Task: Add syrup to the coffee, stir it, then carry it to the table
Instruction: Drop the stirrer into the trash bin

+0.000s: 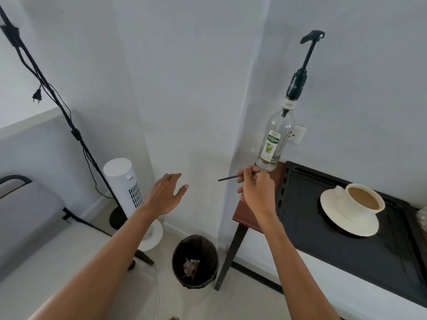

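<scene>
Clearly "TEISSEIRE" on syrup bottle (273, 144) label.

Two bare forearms reach into view from the bottom edge, with no sleeves showing on either. The left hand (167, 195) and the right hand (256, 190) wear no gloves, rings, watch or bracelet on the wrists and fingers that show.

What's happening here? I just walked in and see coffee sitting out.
A person holds a thin dark stir stick in the right hand, away from the cup. The left hand hangs open and empty. The coffee cup sits on its saucer on a black tray, with the syrup pump bottle standing nearby.
</scene>
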